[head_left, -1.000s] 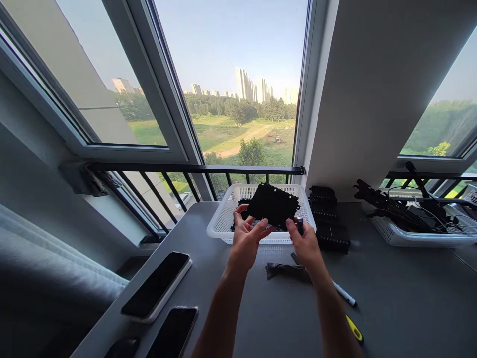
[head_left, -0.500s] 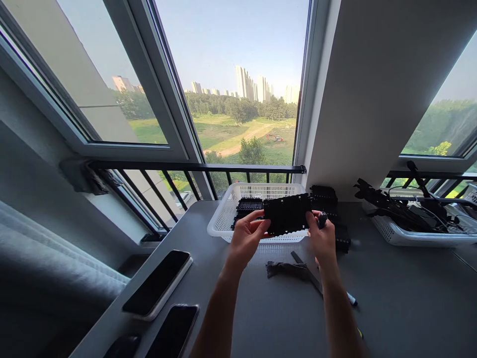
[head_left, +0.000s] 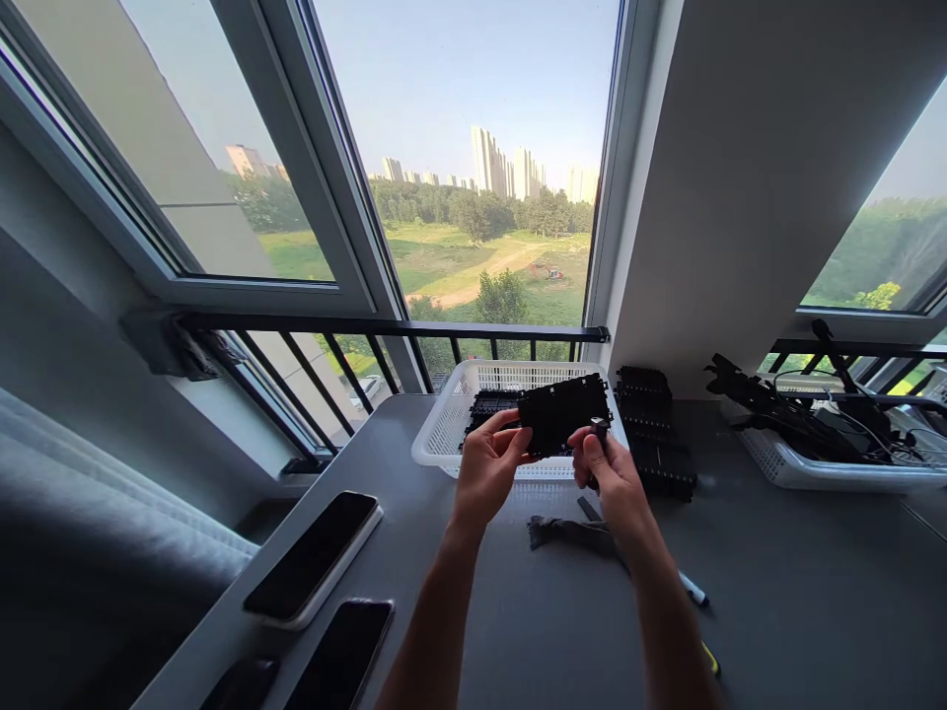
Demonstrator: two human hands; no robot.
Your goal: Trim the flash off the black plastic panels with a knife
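Note:
A flat black plastic panel (head_left: 562, 412) with toothed edges is held up over the front of a white basket (head_left: 436, 444). My left hand (head_left: 492, 459) pinches its left edge between thumb and fingers. My right hand (head_left: 608, 468) is closed around a small dark tool (head_left: 600, 428) with a shiny end, close to the panel's lower right corner. What kind of tool it is, I cannot make out. More black toothed panels (head_left: 488, 406) lie inside the basket, partly hidden by my left hand and the held panel.
Black toothed pieces (head_left: 655, 424) are stacked right of the basket. A dark crumpled cloth-like strip (head_left: 569, 533), a marker (head_left: 693, 590) and two phones (head_left: 315, 557) (head_left: 344, 651) lie on the grey table. A second white basket (head_left: 821, 471) at right holds black parts and cables.
My right hand has let go of the panel's right edge and moved left and inward, the small tool now by the panel's lower corner. The panel has tilted slightly in my left hand.

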